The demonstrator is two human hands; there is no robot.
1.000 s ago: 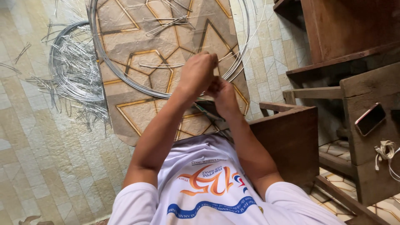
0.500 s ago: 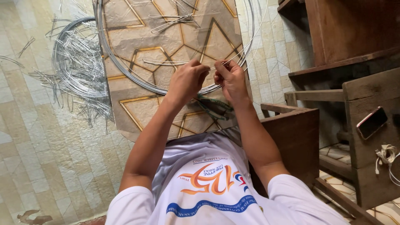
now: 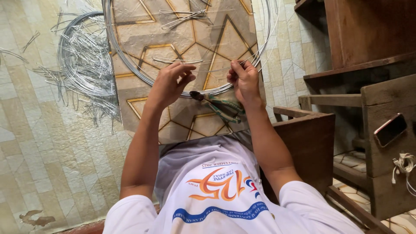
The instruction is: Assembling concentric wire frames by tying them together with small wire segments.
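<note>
Seen from above, a seated person holds a thin length of silver wire (image 3: 212,69) stretched between both hands over a board on the lap. The right hand (image 3: 245,82) has its grip pinched shut on one end of the wire, thumb against forefinger. The left hand (image 3: 171,84) is at the other end, fingers curled and thumb out; the wire reaches its fingertips, but whether that grip is pressed on it cannot be told. Held taut and level like this, the piece seems to be kept straight for bending or measuring.

Just below the hands lie pliers with green handles (image 3: 221,107), jaws pointing left, close enough to pick up without reaching. They rest on the worktop (image 3: 143,39), a flat panel patterned with gold lines on beige. A large coil of wire (image 3: 130,65) loops round the panel's upper part, and a few short bent wire pieces (image 3: 177,60) lie inside the loop, kept apart from the stock.

On the tiled floor (image 3: 39,143) to the left sits another coil with a heap of cut wire pieces (image 3: 84,60). To the right stands dark wooden furniture (image 3: 364,39) with a phone (image 3: 390,129) on it. No containers show.
</note>
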